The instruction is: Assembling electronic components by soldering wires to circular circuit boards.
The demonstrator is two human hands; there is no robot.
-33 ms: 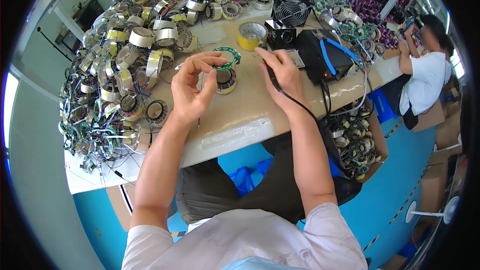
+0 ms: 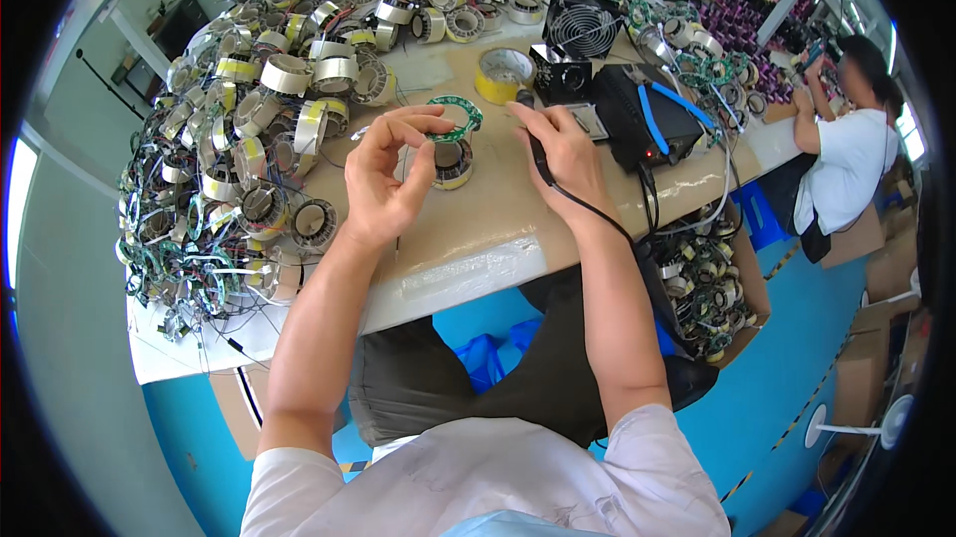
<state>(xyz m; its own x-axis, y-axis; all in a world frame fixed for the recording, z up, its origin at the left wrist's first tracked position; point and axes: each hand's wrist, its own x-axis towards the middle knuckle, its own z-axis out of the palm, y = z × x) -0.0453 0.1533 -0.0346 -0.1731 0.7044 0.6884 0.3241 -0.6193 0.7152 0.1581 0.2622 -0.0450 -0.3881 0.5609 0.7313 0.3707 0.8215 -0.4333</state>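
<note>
In the head view, my left hand (image 2: 383, 174) pinches the near-left edge of a green ring-shaped circuit board (image 2: 468, 123) between thumb and finger. Below the ring, a motor stator (image 2: 455, 171) with a pale and yellow rim sits on the brown work surface; the board partly overlaps it. My right hand (image 2: 565, 152) is closed round a black soldering iron (image 2: 539, 156), whose cable runs back along my forearm. The iron's working end is hard to make out, and it stays apart from the board.
Many stators (image 2: 287, 75) are heaped along the left and back. A yellow tape roll (image 2: 505, 75), a fan (image 2: 582, 29), a black box (image 2: 665, 129) with blue-handled pliers (image 2: 652, 117) lie ahead right. A box of stators (image 2: 709, 288) stands below right; a co-worker (image 2: 846, 159) sits beyond.
</note>
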